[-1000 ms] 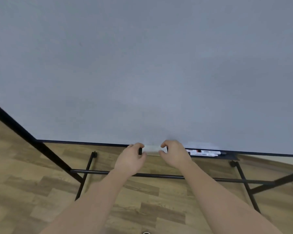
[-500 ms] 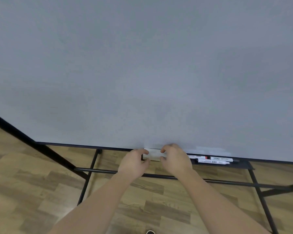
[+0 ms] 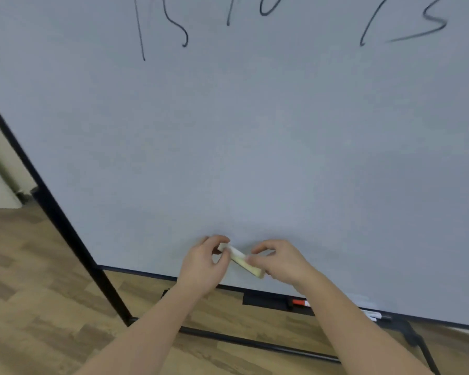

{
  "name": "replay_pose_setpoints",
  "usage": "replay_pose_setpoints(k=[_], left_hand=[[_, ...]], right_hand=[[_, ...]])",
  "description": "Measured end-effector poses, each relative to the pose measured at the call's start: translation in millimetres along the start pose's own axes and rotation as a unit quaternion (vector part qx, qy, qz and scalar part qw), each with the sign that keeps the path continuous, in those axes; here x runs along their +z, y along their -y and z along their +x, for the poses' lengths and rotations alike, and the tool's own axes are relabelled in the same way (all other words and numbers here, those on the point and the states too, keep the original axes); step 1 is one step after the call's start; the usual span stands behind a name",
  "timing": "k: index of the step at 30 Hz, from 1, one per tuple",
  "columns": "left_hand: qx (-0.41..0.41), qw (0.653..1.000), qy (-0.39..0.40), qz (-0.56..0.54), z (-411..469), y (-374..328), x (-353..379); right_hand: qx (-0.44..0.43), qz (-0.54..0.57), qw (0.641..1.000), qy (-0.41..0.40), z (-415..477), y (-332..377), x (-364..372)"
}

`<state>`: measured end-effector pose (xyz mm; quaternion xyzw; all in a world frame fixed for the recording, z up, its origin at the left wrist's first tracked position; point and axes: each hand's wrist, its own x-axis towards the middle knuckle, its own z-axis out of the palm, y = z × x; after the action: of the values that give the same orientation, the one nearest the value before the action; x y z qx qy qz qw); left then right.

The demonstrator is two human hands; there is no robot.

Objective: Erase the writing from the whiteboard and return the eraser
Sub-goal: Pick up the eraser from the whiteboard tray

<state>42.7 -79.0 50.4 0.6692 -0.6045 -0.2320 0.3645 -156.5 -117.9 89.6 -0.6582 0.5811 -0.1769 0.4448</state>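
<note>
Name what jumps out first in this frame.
Both hands, left hand and right hand, hold a pale eraser tilted, low in front of the whiteboard. Dark handwriting runs along the board's top edge. A red-capped marker lies in the tray below.

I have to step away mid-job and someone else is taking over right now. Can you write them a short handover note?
Left hand and right hand: both grip the eraser, one at each end, tilted, held in front of the lower whiteboard above the tray.
Markers lie in the tray.
Done: eraser picked up.
Left: the writing along the top of the board is untouched; wipe it all, then put the eraser back in the tray.
</note>
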Motion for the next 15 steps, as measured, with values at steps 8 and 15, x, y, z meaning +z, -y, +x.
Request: replay_pose_setpoints(k=[8,15], left_hand=[[0.086,0.986,-0.134,-0.049,5,-42,-74],[0.169,0.948,-0.235,-0.132,10,-75,-144]], right_hand=[[-0.121,0.047,0.991,0.042,-22,95,-23],[-0.218,0.027,0.975,0.020,-50,178,-36]])
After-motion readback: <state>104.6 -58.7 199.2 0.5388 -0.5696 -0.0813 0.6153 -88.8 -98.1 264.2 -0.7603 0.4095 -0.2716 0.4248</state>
